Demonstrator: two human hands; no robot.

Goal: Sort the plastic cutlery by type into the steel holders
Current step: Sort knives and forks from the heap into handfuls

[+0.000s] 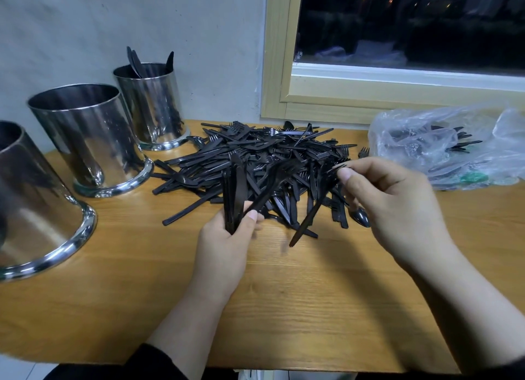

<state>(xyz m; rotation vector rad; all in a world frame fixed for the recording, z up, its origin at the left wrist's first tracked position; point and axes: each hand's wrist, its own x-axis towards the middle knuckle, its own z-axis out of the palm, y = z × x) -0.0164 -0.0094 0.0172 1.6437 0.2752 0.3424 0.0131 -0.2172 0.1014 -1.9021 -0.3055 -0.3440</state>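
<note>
A heap of black plastic cutlery (pixel 264 158) covers the middle of the wooden table (pixel 142 280). My left hand (pixel 227 246) grips a bundle of black pieces (pixel 234 192), forks among them, standing up in front of the heap. My right hand (pixel 397 206) pinches a black fork (pixel 315 206) by its tines, handle hanging down toward me. Three steel holders stand at the left: the near one (pixel 34 206), the middle one (pixel 91 141), and the far one (pixel 153 107) with a few black pieces sticking out.
A clear plastic bag (pixel 454 146) with more black cutlery lies at the right, under the window frame (pixel 397 95). A black spoon (pixel 362 217) lies by my right hand. The grey wall (pixel 142 24) stands behind the holders.
</note>
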